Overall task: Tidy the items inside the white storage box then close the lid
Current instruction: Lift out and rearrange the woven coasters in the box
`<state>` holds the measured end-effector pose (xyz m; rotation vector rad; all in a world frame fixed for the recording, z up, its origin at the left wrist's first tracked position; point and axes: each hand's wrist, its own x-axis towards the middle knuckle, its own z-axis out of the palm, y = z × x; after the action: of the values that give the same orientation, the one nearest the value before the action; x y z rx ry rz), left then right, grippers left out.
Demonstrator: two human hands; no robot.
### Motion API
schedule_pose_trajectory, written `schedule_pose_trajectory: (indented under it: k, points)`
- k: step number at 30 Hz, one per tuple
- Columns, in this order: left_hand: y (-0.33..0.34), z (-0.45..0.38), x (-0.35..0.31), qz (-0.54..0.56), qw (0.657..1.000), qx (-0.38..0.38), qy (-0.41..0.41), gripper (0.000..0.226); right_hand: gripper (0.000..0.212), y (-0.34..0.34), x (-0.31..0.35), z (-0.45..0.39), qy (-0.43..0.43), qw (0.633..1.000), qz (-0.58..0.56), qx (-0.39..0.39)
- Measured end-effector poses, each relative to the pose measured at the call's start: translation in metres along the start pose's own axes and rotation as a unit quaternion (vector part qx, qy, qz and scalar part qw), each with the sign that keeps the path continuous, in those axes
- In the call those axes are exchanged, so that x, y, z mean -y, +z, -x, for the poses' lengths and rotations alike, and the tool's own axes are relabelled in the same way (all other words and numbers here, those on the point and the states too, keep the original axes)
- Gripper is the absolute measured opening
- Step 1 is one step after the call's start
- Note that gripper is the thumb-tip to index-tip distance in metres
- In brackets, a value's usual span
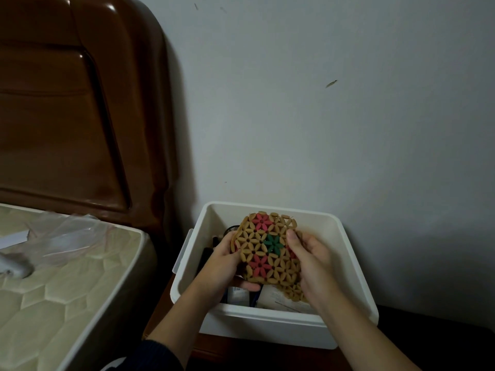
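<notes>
- Head view, looking down: a white storage box (270,321) stands open at about 5 o'clock in the frame, against a pale wall (321,103), with no lid on it.
- Both hands hold a woven mat (265,250) of tan petal-shaped beads with pink and green flowers, tilted up above the box's inside.
- Left hand (223,266) grips the mat's 9 o'clock edge, fingers curled behind it and thumb under its lower edge.
- Right hand (310,259) clasps the 3 o'clock edge, thumb on the front face, fingers wrapped behind.
- Inside the box, under the mat, lie dark items at 9 o'clock and white paper packets (284,301) at 6 o'clock; what they are is unclear.
- At 9 o'clock of the box sits a quilted mattress (53,290) bearing a clear plastic bag (67,236), with a brown headboard (67,116) at 11 o'clock.
</notes>
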<state>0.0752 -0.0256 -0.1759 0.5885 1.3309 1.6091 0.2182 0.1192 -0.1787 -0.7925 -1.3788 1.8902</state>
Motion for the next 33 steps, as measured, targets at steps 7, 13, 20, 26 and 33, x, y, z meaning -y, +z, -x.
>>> schedule_pose_trajectory:
  k: [7,13,20,26,33]
  points:
    - [-0.001,-0.001,0.001,0.011,1.000,0.019,0.004,0.039,0.023,0.012,-0.011,-0.003,-0.116,0.975,0.168,-0.089]
    - [0.001,0.000,0.001,0.009,0.999,0.037,-0.013,0.036,0.031,0.014,-0.023,-0.011,-0.051,0.981,0.173,-0.068]
    - [0.004,-0.002,-0.003,0.046,0.994,0.074,-0.070,0.054,0.019,0.013,-0.022,-0.010,-0.066,0.983,0.151,-0.085]
    - [0.001,-0.001,0.002,0.027,0.998,0.050,-0.041,0.045,0.031,0.013,-0.021,-0.009,-0.086,0.980,0.153,-0.090]
    - [-0.001,0.002,-0.001,0.071,0.997,0.015,0.013,0.038,0.035,0.013,-0.014,-0.008,0.019,0.997,0.061,-0.053]
